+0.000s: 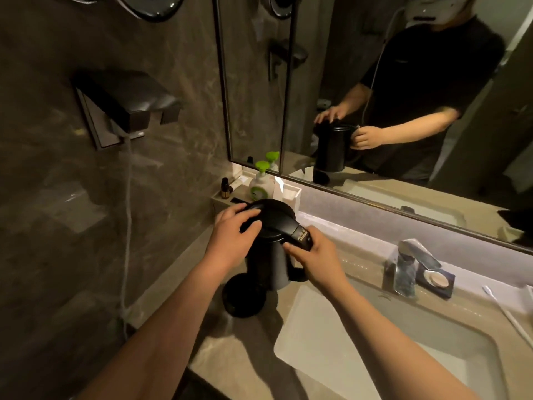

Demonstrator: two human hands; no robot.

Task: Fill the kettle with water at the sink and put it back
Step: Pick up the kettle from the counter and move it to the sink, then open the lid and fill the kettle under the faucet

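At frame centre, the left hand (230, 235) pressed flat on the kettle (271, 243) lid; the right hand (314, 255) gripped its handle. Next probably opening the lid near the sink (375, 342).

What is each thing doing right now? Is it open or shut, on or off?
Black electric kettle: lid shut, lifted off its base.
Round black kettle base: bare, on the counter.
Chrome faucet: off, no water running.
White sink basin: no pooled water.
Left hand: resting on the lid.
Right hand: gripping the handle.
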